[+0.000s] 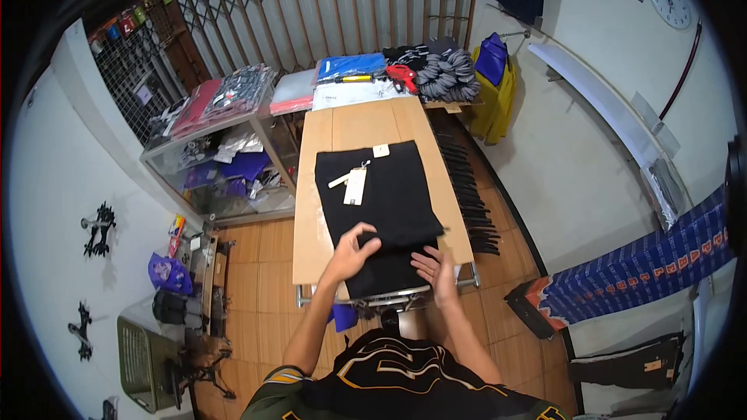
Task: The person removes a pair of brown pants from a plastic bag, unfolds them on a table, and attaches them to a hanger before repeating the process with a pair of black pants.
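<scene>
A folded black garment (389, 194) lies on the wooden table (311, 249), its near end reaching the table's front edge. On its upper part rest a white hang tag (355, 186) and, near the far edge, a small pale label (380, 151). My left hand (354, 253) is at the garment's left near side, thumb and fingers apart, with nothing visible between them. By the right near side is my right hand (437, 272), palm turned inward and fingers spread, beside a raised fold of the black cloth. Whether either hand touches the cloth is hard to tell.
Behind the table lie packaged garments (350, 68), a red tool (401, 76) and a grey bundle (447, 74). A glass cabinet (226, 163) stands at the left, black hangers (471, 194) hang along the right side, and a blue patterned roll (630, 272) is farther right.
</scene>
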A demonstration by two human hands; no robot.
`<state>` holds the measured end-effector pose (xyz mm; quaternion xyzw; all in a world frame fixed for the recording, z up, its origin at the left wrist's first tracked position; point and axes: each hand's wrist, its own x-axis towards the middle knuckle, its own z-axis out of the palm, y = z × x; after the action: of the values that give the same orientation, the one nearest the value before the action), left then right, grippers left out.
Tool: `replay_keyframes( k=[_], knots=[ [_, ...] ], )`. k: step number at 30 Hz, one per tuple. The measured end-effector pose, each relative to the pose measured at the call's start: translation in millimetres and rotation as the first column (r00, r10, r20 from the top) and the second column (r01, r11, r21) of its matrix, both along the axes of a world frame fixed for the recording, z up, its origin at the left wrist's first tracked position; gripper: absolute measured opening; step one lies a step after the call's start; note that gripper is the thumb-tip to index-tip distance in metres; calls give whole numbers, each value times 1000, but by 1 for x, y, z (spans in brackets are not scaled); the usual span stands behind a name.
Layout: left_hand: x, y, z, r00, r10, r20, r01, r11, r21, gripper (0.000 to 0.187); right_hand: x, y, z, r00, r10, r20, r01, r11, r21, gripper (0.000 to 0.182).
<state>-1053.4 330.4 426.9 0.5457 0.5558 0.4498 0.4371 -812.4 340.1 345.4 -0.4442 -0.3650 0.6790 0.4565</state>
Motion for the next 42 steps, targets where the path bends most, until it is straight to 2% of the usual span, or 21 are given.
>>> replay_keyframes(
  k=[2, 3, 4, 6, 8, 9, 14, 17, 22, 23, 26, 28, 30, 32, 33, 34, 35, 36, 38, 40, 42],
  knots=[
    [22, -60, -6, 998, -61, 35, 63, 997, -46, 24, 40, -27, 29, 938, 93, -333, -182, 952, -246, 92],
    [31, -88, -4, 995, -96, 11, 96, 975, -201, 25, 57, -40, 24, 895, 167, -413, -281, 931, -232, 91],
    [42, -113, -8, 990, -128, 64, 140, 957, -252, 27, 77, -50, 3, 839, 261, -478, -393, 898, -199, 71],
    [60, -156, -57, 974, -192, 119, 212, 957, -197, 28, 103, -81, -23, 894, 336, -298, -415, 870, -267, 45],
    [85, -197, -76, 958, -169, 230, 207, 966, -155, 29, 122, -117, -26, 902, 358, -241, -420, 857, -300, 32],
    [93, -215, -63, 975, -166, 148, 197, 955, -223, 29, 130, -133, -33, 893, 384, -235, -442, 844, -303, 28],
    [118, -279, -90, 977, -185, 103, 207, 933, -295, 33, 166, -206, -58, 878, 385, -283, -469, 806, -362, 25],
    [134, -309, -87, 974, -192, 117, 221, 914, -339, 34, 184, -242, -69, 874, 402, -274, -483, 783, -392, 24],
    [145, -334, -110, 981, -162, 110, 194, 885, -424, 35, 198, -272, -99, 880, 386, -277, -474, 753, -456, 24],
    [146, -338, -128, 987, -135, 85, 157, 915, -371, 34, 198, -276, -110, 870, 388, -306, -492, 738, -463, 25],
    [152, -339, -198, 998, -40, 42, 48, 979, -197, 32, 195, -282, -127, 860, 225, -459, -466, 715, -522, 25],
    [159, -335, -230, 998, 31, 53, -29, 998, -50, 30, 195, -278, -180, 871, 133, -474, -424, 691, -585, 31],
    [157, -330, -262, 994, 49, -93, -57, 995, -84, 29, 197, -268, -234, 885, 57, -461, -382, 656, -651, 33],
    [153, -329, -280, 969, 57, -241, -87, 990, -113, 27, 190, -260, -249, 920, -30, -390, -280, 644, -712, 40],
    [153, -328, -282, 968, 38, -248, -96, 970, -224, 32, 186, -255, -251, 926, -69, -370, -248, 629, -737, 44],
    [150, -331, -284, 964, 35, -265, -103, 964, -245, 34, 183, -255, -253, 931, -110, -349, -214, 611, -762, 48],
    [148, -333, -286, 959, 30, -281, -108, 958, -266, 37, 176, -258, -256, 955, -170, -243, -88, 620, -780, 57],
    [145, -334, -291, 955, 26, -296, -113, 952, -283, 39, 175, -259, -264, 969, -152, -195, -61, 615, -786, 56],
    [126, -344, -323, 958, 0, -286, -93, 946, -311, 44, 179, -269, -292, 989, -113, -92, -5, 609, -793, 54],
    [98, -363, -386, 971, 29, -239, -116, 926, -359, 48, 178, -288, -290, 997, -15, 73, 67, 608, -791, 55],
    [69, -389, -372, 985, 167, -30, -160, 852, -499, 49, 183, -314, -309, 972, 111, 208, 103, 595, -797, 49]
  ],
)
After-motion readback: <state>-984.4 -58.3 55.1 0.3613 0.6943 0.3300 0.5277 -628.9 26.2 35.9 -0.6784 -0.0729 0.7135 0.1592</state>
